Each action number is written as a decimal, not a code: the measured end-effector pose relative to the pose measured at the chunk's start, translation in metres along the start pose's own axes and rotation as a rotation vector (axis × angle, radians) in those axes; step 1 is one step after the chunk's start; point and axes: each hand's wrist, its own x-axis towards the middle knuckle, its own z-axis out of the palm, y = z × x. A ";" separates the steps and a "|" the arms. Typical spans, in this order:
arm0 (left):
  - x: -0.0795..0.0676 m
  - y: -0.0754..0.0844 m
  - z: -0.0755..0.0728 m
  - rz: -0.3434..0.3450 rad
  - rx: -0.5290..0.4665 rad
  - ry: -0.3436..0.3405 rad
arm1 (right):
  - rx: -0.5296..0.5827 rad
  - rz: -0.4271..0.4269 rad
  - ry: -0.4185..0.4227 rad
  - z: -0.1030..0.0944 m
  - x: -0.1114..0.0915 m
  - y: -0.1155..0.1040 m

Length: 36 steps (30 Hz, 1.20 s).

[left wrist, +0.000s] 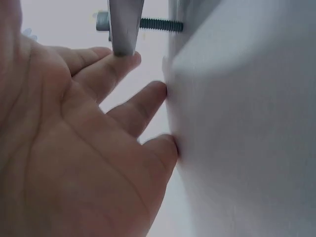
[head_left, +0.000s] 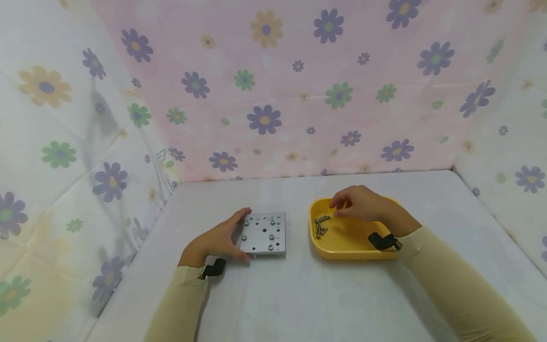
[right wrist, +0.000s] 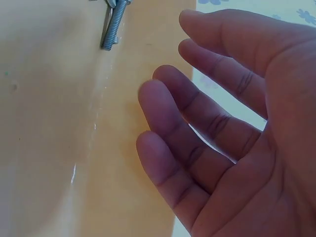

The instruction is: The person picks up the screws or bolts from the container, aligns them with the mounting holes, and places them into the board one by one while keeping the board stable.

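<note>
**Metal plate steadied by one hand, other hand poised over a tray of screws**

A silvery metal plate point(head_left: 258, 240) is seen left of centre on a white tabletop point(head_left: 273, 299). Its face is pierced by several holes, and socket-head screws point(head_left: 271, 237) are set in some of them. In the left wrist view, one threaded shank is seen coming out below the plate, its tip apparently reaching the tabletop, so the plate seems to be propped on screw ends rather than laid flat.

The plate's left side is held by the left hand point(head_left: 219, 240), with the thumb at the near corner and the fingers at the far one; other fingertips are rested on the tabletop. To the right, a yellow tray point(head_left: 348, 255) is reached over by the right hand point(head_left: 361, 204). Its fingers are loosely curved and apart, and nothing is grasped. Loose screws point(head_left: 318, 229) are gathered along the tray's left wall, near those fingertips.

The plate is judged stiff, fairly heavy for its size and hard to damage, but smooth enough to slip; it is best held by opposite edges, clear of the holes. Some rocking might be expected on the screw tips. The loose screws are judged light, hard and prone to rolling, best pinched by the head.
</note>
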 end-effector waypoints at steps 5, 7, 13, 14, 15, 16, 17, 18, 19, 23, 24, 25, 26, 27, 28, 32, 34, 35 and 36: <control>-0.003 -0.002 -0.003 -0.001 -0.023 -0.019 | 0.012 0.004 -0.023 0.003 0.005 -0.001; -0.004 -0.001 -0.004 -0.002 -0.028 -0.026 | 0.011 0.009 -0.030 0.004 0.007 -0.001; -0.004 -0.001 -0.005 0.000 -0.031 -0.027 | 0.012 0.004 -0.046 0.008 0.011 -0.002; -0.004 -0.001 -0.005 -0.001 -0.032 -0.027 | 0.015 0.007 -0.049 0.009 0.012 -0.003; -0.004 -0.001 -0.005 0.000 -0.034 -0.027 | 0.016 0.009 -0.053 0.010 0.013 -0.003; -0.004 -0.001 -0.004 0.000 -0.037 -0.028 | 0.018 0.014 -0.057 0.011 0.014 -0.004; -0.004 -0.001 -0.004 -0.003 -0.042 -0.029 | 0.019 0.019 -0.062 0.012 0.015 -0.005; -0.004 -0.001 -0.004 -0.006 -0.044 -0.029 | 0.020 0.026 -0.066 0.012 0.016 -0.005; -0.004 -0.001 -0.004 -0.010 -0.045 -0.029 | 0.020 0.035 -0.072 0.013 0.018 -0.006; -0.004 0.000 -0.004 -0.021 -0.050 -0.030 | 0.021 0.044 -0.098 0.016 0.021 -0.006; -0.004 0.000 -0.003 -0.021 -0.048 -0.029 | 0.019 0.043 -0.102 0.017 0.022 -0.006; -0.004 -0.001 -0.003 -0.021 -0.050 -0.029 | 0.021 0.042 -0.107 0.018 0.022 -0.007; -0.004 -0.001 -0.003 -0.021 -0.052 -0.029 | 0.021 0.036 -0.111 0.019 0.023 -0.007; -0.004 -0.001 -0.002 -0.023 -0.050 -0.029 | 0.020 0.037 -0.113 0.020 0.023 -0.007; -0.004 -0.001 -0.002 -0.025 -0.050 -0.029 | 0.021 0.041 -0.116 0.020 0.024 -0.007; -0.004 0.000 -0.004 -0.025 -0.054 -0.032 | 0.028 0.061 -0.129 0.023 0.027 -0.008; -0.005 0.001 -0.004 -0.024 -0.059 -0.033 | 0.031 0.074 -0.139 0.024 0.028 -0.009; -0.005 0.001 -0.005 -0.023 -0.061 -0.034 | 0.031 0.078 -0.144 0.025 0.029 -0.009; -0.005 0.000 -0.004 -0.025 -0.061 -0.034 | 0.031 0.080 -0.150 0.026 0.030 -0.010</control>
